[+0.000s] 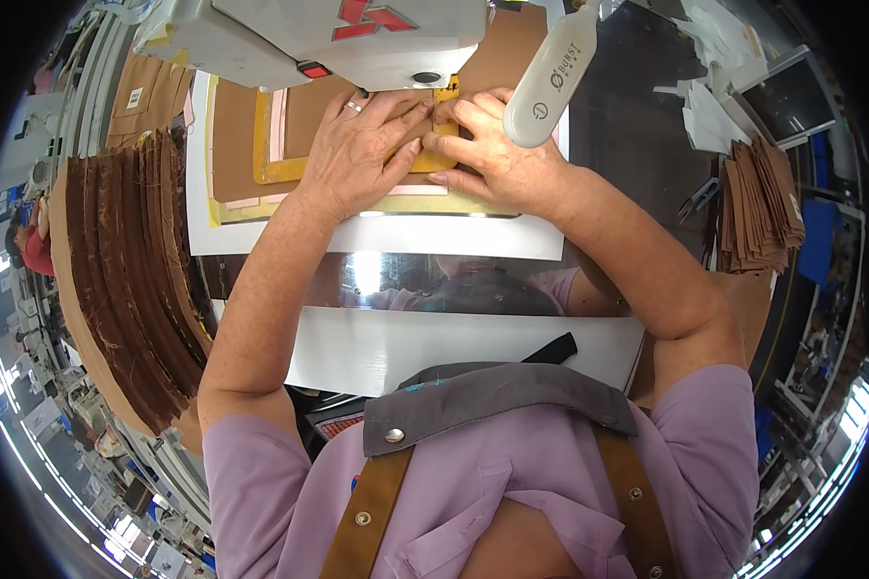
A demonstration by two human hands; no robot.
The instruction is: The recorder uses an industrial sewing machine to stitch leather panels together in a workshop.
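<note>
My left hand (360, 154), a ring on one finger, lies with fingers flat and spread on brown material (309, 121) inside a yellow frame template (270, 169), under the white machine head (261, 29). My right hand (497, 154) rests on the template's right part, fingers bent and slightly apart, its thumb near the lower edge. The thumbs and fingertips of both hands are close together. Beneath the template are pale yellow and white boards (377, 235). A pale elongated device (548, 82) hangs just right of the head, partly over my right hand.
Stacks of dark brown pieces (116, 270) stand on the left, with more brown pieces (753, 207) on the right beside a small tool (697, 198) and white scraps (705, 121). A shiny metal strip (357, 280) crosses below the boards. A person in red (37, 246) is at far left.
</note>
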